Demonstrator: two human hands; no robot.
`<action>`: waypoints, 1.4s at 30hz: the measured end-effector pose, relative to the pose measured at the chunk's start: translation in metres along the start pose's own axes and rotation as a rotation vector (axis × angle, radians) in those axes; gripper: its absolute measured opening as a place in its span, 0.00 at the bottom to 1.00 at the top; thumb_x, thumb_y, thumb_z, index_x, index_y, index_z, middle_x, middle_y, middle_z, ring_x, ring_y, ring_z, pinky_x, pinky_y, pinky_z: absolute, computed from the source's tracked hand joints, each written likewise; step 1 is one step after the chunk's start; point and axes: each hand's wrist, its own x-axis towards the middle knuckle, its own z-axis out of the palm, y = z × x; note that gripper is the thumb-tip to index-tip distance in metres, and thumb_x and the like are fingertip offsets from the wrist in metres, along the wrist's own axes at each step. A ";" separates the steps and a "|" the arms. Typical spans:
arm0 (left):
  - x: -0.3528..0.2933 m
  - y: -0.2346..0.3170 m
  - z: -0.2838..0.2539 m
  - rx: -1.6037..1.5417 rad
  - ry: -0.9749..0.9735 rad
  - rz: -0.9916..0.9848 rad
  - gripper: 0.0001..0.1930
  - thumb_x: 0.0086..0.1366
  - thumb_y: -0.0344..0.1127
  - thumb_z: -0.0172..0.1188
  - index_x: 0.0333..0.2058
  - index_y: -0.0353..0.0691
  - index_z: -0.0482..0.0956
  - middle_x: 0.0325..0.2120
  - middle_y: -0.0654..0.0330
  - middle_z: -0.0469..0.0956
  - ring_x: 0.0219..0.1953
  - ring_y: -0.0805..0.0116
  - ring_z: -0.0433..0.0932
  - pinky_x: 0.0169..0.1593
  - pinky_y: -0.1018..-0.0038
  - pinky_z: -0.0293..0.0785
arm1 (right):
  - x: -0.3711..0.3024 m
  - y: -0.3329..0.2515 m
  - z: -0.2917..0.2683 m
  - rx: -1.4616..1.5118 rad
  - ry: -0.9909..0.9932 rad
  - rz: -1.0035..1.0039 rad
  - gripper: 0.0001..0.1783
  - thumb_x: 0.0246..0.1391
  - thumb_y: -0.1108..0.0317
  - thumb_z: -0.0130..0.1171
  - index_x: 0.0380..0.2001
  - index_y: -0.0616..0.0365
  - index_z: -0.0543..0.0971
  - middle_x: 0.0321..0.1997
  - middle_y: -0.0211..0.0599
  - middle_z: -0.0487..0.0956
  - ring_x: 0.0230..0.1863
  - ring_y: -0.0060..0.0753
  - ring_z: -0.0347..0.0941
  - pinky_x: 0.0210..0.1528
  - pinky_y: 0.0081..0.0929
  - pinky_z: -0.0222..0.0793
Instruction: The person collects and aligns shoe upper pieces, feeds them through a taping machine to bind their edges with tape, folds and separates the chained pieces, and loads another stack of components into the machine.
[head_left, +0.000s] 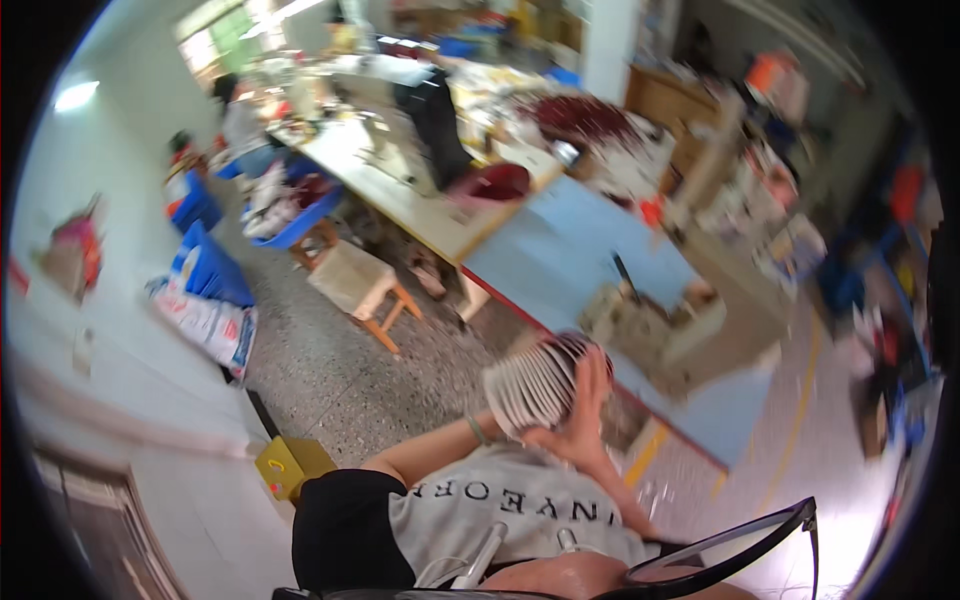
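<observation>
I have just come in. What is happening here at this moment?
A person holds a stack of pale layered pieces in front of the body, near the edge of a blue table. The right hand grips its right side; the left forearm reaches toward its left side, but the left hand is hidden behind it. A beige machine stands on the table. The picture is too blurred to tell what the pieces are.

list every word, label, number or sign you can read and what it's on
Light grey shirt: dark capital letters, partly hidden; wording not copied here.
White sack: coloured print, too blurred to read.
Yellow box: pale marking, too small to read.
</observation>
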 end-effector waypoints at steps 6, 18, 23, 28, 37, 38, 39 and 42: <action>0.032 0.032 -0.013 0.096 0.025 0.087 0.24 0.66 0.35 0.53 0.59 0.38 0.61 0.57 0.52 0.67 0.53 0.61 0.73 0.55 0.64 0.71 | -0.029 0.001 0.018 0.025 0.038 0.141 0.71 0.24 0.36 0.73 0.66 0.64 0.49 0.70 0.64 0.46 0.71 0.71 0.36 0.68 0.63 0.34; 0.045 0.026 -0.038 0.305 -0.326 -0.024 0.31 0.63 0.30 0.52 0.64 0.43 0.53 0.56 0.46 0.67 0.49 0.42 0.74 0.46 0.58 0.75 | -0.043 0.036 0.032 0.082 0.512 0.313 0.31 0.53 0.78 0.55 0.60 0.63 0.58 0.62 0.52 0.65 0.63 0.46 0.62 0.63 0.35 0.58; 0.029 -0.046 -0.042 -0.273 -0.294 -0.203 0.31 0.63 0.26 0.55 0.64 0.41 0.56 0.57 0.52 0.69 0.56 0.61 0.71 0.59 0.71 0.65 | -0.026 0.015 0.045 -0.136 0.451 0.301 0.34 0.45 0.78 0.62 0.57 0.60 0.63 0.61 0.57 0.65 0.60 0.57 0.64 0.62 0.41 0.61; 0.096 0.011 -0.033 -0.104 -0.515 -0.113 0.27 0.64 0.26 0.53 0.61 0.34 0.58 0.57 0.48 0.66 0.59 0.55 0.67 0.60 0.66 0.63 | -0.038 0.036 0.046 0.341 0.663 0.782 0.29 0.54 0.75 0.57 0.59 0.62 0.63 0.59 0.45 0.69 0.59 0.38 0.67 0.60 0.35 0.61; 0.089 -0.051 -0.050 -0.528 -0.668 -0.153 0.28 0.63 0.26 0.56 0.62 0.37 0.61 0.58 0.51 0.68 0.59 0.59 0.68 0.61 0.69 0.65 | -0.030 0.024 0.102 0.122 0.753 0.359 0.37 0.56 0.75 0.55 0.64 0.44 0.51 0.70 0.48 0.51 0.68 0.46 0.52 0.68 0.41 0.50; 0.090 -0.059 -0.048 -0.530 -0.678 -0.153 0.28 0.63 0.26 0.56 0.62 0.37 0.61 0.58 0.51 0.68 0.59 0.59 0.68 0.61 0.69 0.65 | -0.030 0.027 0.103 0.114 0.761 0.362 0.37 0.56 0.75 0.55 0.64 0.44 0.51 0.70 0.48 0.51 0.68 0.46 0.52 0.68 0.41 0.50; 0.092 -0.062 -0.045 -0.591 -0.671 -0.175 0.30 0.63 0.25 0.56 0.63 0.38 0.60 0.58 0.52 0.68 0.59 0.63 0.68 0.61 0.70 0.64 | -0.031 0.027 0.102 0.077 0.733 0.370 0.37 0.56 0.74 0.55 0.64 0.43 0.51 0.69 0.48 0.51 0.68 0.46 0.53 0.68 0.41 0.51; 0.101 -0.049 -0.042 -0.459 -0.637 -0.046 0.31 0.61 0.27 0.58 0.63 0.41 0.60 0.56 0.53 0.70 0.55 0.59 0.72 0.56 0.69 0.70 | -0.048 0.035 0.094 0.172 0.665 0.387 0.33 0.60 0.69 0.53 0.65 0.47 0.52 0.67 0.48 0.55 0.67 0.41 0.55 0.66 0.39 0.55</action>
